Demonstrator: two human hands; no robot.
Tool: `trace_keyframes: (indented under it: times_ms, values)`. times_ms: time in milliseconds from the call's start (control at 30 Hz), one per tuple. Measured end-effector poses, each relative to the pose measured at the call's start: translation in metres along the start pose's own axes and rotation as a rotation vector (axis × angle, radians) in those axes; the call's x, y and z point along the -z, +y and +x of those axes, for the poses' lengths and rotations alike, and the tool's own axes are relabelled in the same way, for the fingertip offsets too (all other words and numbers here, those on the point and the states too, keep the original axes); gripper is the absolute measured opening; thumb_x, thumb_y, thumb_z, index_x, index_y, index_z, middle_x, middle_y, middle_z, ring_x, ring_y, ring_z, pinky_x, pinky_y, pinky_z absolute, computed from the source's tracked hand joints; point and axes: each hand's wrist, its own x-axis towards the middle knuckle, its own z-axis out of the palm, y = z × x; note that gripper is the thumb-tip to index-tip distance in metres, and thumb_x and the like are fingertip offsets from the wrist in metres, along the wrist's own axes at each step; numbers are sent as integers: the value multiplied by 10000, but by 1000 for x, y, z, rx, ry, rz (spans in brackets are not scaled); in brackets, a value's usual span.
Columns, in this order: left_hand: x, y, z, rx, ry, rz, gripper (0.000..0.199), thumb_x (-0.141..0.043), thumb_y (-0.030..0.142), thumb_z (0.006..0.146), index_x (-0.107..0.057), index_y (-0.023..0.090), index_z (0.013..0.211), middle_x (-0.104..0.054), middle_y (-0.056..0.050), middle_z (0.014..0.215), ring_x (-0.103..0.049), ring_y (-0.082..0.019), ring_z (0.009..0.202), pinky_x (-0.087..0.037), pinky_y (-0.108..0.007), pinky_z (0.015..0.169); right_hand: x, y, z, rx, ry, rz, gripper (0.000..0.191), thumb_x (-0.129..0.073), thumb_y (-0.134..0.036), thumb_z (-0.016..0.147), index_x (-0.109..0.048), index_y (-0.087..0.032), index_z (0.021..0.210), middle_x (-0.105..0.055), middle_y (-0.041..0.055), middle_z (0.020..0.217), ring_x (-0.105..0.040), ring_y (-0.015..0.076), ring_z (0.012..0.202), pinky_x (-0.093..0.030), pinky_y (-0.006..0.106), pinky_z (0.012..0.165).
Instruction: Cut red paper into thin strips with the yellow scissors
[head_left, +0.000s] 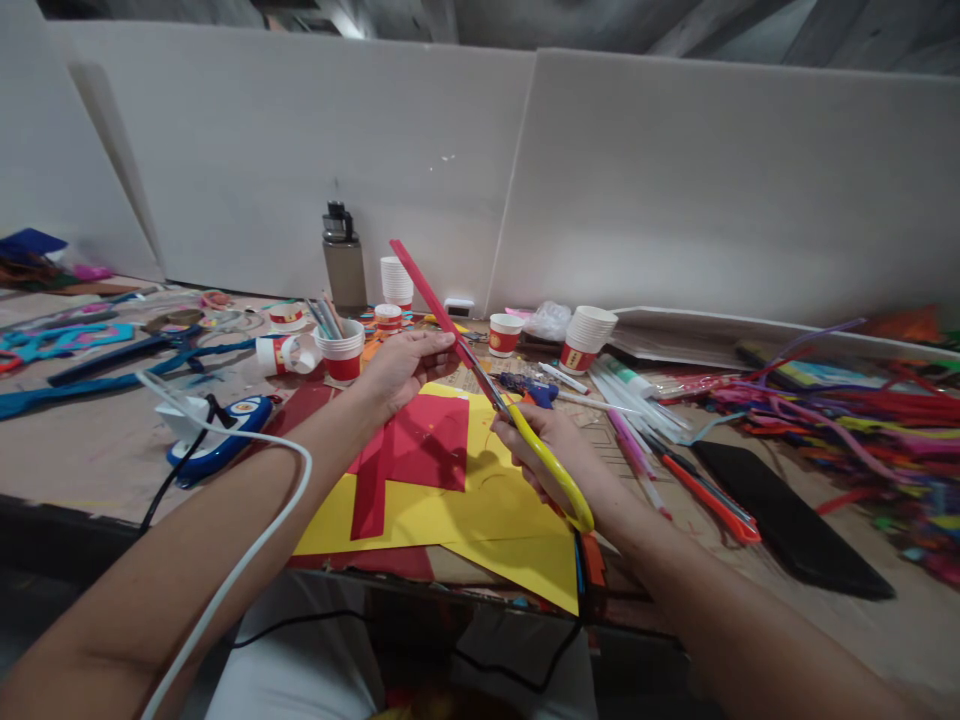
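Observation:
Between thumb and fingers, my left hand [411,368] pinches a narrow red paper strip [424,285], which slants up to the left above the table. My right hand [546,440] is wrapped round the yellow handles of a pair of scissors [536,440]. The blades point up and left and meet the strip's lower part; whether they are parted, I cannot tell. Below both hands lie sheets of yellow paper [442,515], with a red paper piece [435,450] and a red strip [369,495] on top.
Paper cups [589,338] and a cup of pencils [341,355] stand behind. A blue glue gun [536,388] lies by my right hand. Further right are an orange utility knife [709,495], a black phone-like slab [787,515] and coloured strips [862,430]. A white cable [300,480] crosses my left forearm.

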Motion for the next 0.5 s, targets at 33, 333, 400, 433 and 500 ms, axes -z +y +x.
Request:
trace_keyframes:
  times_ms: [33,333,400,433,500]
  values:
    - [0,0,0,1,0,0,55,-681,129,709,-649,105,747,-680,-52,704,-635,-104,639,-528,-252,691,0,0,0,2,0,4,210,-536,-417,790,-506,-213,832,-421,-71,542,-377,47,337,-324,145,282]
    - [0,5,1,-8,52,-12,95,-683,177,731,-629,109,769,-661,-34,685,-621,-96,584,-536,-267,668,-1,0,0,30,36,-79,223,-536,-429,787,-522,-212,839,-455,-63,571,-393,51,334,-318,154,270]
    - [0,6,1,-2,61,-7,94,-682,174,732,-625,108,766,-659,-33,677,-618,-96,574,-534,-262,652,0,-1,0,34,17,-90,218,-533,-425,788,-518,-212,831,-454,-62,571,-393,54,341,-315,156,276]
    - [0,6,2,1,62,-6,92,-681,173,733,-624,108,766,-659,-34,676,-619,-96,572,-532,-258,642,1,-2,0,44,4,-94,212,-533,-421,790,-513,-212,822,-446,-62,567,-394,55,348,-316,156,285]
    - [0,7,2,-1,60,-16,83,-673,169,738,-624,107,765,-660,-34,672,-619,-97,568,-530,-254,630,2,-4,-1,73,-17,-101,198,-532,-409,797,-504,-213,810,-428,-65,558,-393,56,362,-319,157,309]
